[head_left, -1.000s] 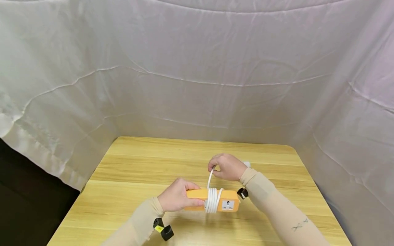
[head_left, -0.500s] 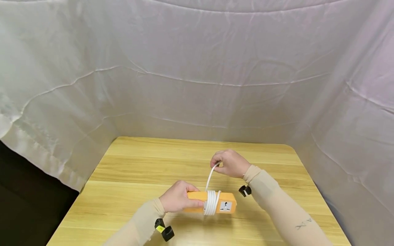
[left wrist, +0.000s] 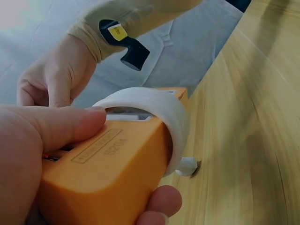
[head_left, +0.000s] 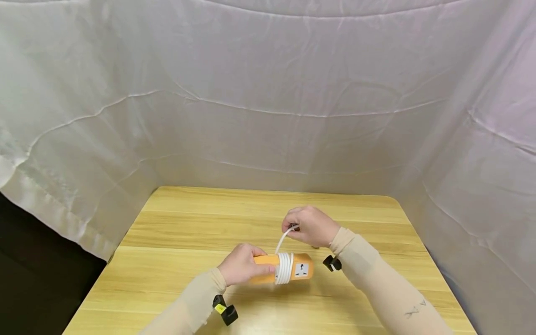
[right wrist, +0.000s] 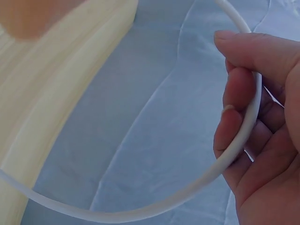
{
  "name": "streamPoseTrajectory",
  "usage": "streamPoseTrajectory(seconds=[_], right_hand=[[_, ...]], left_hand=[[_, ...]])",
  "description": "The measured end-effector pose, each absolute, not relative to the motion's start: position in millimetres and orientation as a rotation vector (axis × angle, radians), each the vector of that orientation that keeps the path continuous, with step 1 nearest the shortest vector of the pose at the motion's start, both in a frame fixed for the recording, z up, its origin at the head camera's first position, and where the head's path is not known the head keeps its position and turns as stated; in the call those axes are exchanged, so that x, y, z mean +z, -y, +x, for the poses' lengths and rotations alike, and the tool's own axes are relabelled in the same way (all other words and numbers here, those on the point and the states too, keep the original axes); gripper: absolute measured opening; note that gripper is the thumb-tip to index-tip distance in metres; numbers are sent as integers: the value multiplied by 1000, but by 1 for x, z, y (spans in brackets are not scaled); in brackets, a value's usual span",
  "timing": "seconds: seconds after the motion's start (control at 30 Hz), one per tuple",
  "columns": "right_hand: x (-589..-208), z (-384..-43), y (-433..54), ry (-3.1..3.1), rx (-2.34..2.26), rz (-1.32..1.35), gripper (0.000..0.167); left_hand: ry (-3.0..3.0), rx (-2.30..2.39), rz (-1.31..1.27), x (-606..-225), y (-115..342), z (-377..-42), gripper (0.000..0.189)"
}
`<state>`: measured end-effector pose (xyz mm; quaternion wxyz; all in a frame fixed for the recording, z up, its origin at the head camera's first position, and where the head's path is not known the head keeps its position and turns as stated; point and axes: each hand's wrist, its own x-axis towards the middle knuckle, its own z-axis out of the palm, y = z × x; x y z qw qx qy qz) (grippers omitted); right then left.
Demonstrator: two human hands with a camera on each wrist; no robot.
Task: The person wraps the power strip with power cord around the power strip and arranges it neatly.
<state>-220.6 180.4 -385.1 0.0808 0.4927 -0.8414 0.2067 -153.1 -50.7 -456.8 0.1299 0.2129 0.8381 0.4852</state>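
Note:
My left hand (head_left: 240, 265) grips one end of an orange power strip (head_left: 265, 278), its thumb lying along the socket face. Several turns of white cord (head_left: 284, 268) wrap the strip's middle, and a socket shows beyond them. The strip is held above the table. Past its far side, my right hand (head_left: 311, 226) holds the cord's free length between thumb and curled fingers. In the right wrist view that cord (right wrist: 140, 214) bends in a wide loop through the fingers. Below the strip, the left wrist view shows a small white piece (left wrist: 187, 166), perhaps the plug, on the table.
A wooden table (head_left: 201, 218) lies under both hands. Pale grey curtains (head_left: 268, 139) hang behind it and along its sides. Each wrist wears a black camera mount, the right one (head_left: 332, 263) close to the strip's end.
The power strip has shifted left and slightly away from me. My right hand rose and moved right with the cord, then came back slightly lower. The wrap remains round the strip.

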Motion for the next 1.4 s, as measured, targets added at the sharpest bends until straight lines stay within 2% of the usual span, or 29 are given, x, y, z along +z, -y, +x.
streamPoseTrajectory(seconds=[0.63, 0.97, 1.4], right_hand=[[-378, -201, -171, 2496, 563, 1371, 10], [-380, -188, -165, 2449, 615, 1352, 8], [-390, -173, -160, 2444, 743, 1203, 10]], left_hand=[[-2586, 1516, 411, -456, 49, -159, 41], [-2626, 1569, 403, -452, 51, -161, 39], [-2664, 1646, 352, -446, 55, -160, 41]])
